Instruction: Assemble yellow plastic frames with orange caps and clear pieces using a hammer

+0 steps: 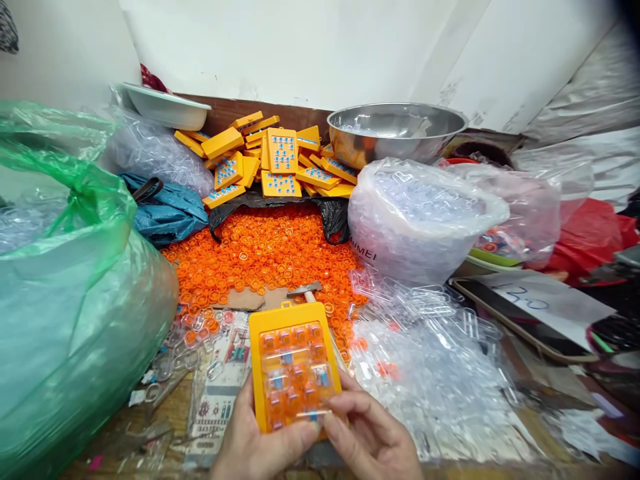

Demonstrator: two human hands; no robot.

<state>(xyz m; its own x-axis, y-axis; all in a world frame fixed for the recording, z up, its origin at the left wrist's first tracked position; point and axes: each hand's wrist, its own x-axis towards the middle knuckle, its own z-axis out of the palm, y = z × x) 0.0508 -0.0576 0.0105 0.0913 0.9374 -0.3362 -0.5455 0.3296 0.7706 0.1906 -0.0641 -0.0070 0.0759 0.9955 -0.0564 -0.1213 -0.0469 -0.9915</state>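
Note:
My left hand (265, 433) grips the lower left of a yellow plastic case (255, 347), its thumb lying across the bottom edge. The case is tilted up toward me, with a small loop on its top edge. Rows of orange pieces (299, 373) and clear plastic covers with blue bits beneath fill its face. At the lower right, my right hand (370, 427) has thumb and forefinger closed on a clear plastic piece (313, 415) at the case's bottom row. Its other fingers curl at the case's right side, partly hidden.
Loose orange rings (280, 247) lie in a heap behind the case, with a hammer (305, 289) at its edge. Clear plastic parts (430, 373) spread to the right. Further back are yellow cases (283, 150), a steel bowl (400, 127) and a white bag (415, 227); a green bag (85, 320) bulges left.

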